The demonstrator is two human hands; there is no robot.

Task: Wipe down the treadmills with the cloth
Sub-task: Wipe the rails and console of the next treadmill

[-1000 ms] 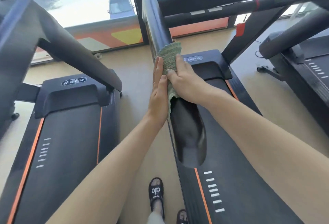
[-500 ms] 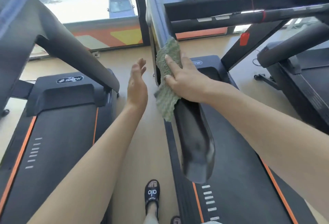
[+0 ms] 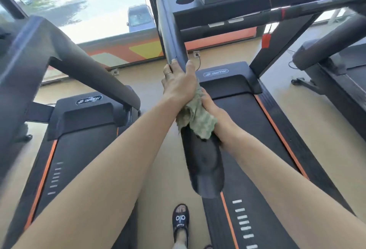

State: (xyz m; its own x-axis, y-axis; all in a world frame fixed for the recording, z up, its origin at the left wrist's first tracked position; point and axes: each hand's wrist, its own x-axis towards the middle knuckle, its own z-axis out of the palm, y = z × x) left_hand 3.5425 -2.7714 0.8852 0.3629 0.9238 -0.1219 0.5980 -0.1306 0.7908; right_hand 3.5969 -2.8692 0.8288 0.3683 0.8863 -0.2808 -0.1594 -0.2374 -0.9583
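The left hand (image 3: 179, 82) curls its fingers round the handrail (image 3: 174, 37), while the right hand (image 3: 213, 110) just below grips the cloth (image 3: 198, 120) against it.

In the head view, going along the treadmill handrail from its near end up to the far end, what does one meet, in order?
Bare rounded end of the handrail → green cloth, held by the right hand → left hand gripping the rail → bare rail → round cup holder on the console.
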